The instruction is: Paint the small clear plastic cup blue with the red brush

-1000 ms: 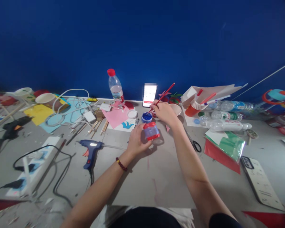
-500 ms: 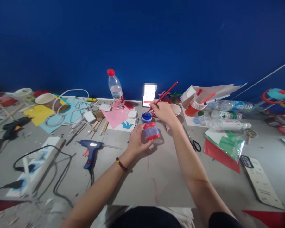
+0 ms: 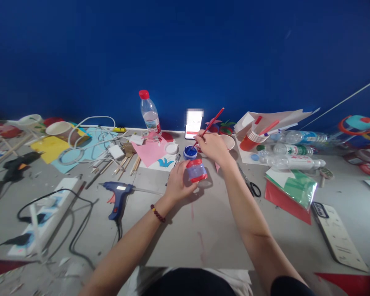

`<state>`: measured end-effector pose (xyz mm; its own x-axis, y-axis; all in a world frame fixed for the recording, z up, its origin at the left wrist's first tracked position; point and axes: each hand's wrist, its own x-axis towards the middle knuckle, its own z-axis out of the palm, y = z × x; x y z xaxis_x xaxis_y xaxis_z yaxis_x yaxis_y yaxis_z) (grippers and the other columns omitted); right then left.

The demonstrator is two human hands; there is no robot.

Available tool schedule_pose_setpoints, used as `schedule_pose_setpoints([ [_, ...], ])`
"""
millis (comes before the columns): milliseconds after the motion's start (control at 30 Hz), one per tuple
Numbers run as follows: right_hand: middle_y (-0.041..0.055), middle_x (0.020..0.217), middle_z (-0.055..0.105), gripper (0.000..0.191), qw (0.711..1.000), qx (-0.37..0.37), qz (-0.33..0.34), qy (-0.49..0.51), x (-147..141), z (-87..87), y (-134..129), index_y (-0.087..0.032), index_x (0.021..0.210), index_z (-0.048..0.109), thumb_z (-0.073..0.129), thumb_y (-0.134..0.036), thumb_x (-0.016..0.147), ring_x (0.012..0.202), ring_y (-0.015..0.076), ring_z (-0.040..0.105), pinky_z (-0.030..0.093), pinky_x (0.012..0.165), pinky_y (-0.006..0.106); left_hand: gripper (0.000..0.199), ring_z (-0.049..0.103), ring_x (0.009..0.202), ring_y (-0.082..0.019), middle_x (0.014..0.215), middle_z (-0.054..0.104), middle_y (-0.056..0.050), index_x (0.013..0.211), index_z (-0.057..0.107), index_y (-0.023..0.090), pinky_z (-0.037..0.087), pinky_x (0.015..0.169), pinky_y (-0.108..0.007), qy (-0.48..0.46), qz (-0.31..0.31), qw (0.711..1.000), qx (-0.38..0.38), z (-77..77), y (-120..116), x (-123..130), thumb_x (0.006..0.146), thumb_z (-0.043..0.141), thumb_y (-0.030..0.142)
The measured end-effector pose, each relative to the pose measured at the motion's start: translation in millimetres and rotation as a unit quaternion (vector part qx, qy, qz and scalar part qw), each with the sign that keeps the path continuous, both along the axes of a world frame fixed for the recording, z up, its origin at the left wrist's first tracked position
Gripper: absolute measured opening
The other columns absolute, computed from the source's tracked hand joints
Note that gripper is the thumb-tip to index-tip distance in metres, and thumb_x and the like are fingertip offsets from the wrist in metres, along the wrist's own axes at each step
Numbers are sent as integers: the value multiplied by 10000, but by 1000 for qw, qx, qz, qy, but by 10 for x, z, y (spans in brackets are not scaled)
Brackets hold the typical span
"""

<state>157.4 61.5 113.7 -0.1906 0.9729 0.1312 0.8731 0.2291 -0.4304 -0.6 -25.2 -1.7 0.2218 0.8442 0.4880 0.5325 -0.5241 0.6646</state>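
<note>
Fingers of the left hand (image 3: 179,183) pinch the red-ended clear piece (image 3: 197,170) by its side, near side of the blue paint jar (image 3: 190,153); right hand (image 3: 215,147) pinches the red brush (image 3: 216,117), lower end at jar mouth. Piece: likely light, thin plastic, dents if squeezed; grip bare middle, lightly. Brush: light, stiff; hold low.
</note>
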Motion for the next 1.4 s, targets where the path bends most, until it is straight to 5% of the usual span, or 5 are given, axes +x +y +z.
schedule_pose_setpoints([
  [833, 93, 1020, 736, 353, 998, -24, 39, 51, 17, 31, -41, -191, 912, 708, 374, -276, 987, 1040, 257, 630, 410, 877, 354, 653, 560, 1180, -334, 1273, 570, -138, 1337, 401, 239, 484, 992, -539, 6, 2, 1000, -9, -63, -2, -9, 759, 685, 342],
  [1400, 138, 1027, 737, 379, 1000, -22, 9, -11, 1, -4, -30, -167, 928, 720, 392, -347, 992, 1041, 280, 637, 421, 844, 359, 643, 577, 1144, -313, 1253, 580, -126, 1329, 420, 221, 485, 970, -510, 5, -2, 1000, -8, -60, 6, -3, 763, 678, 387],
])
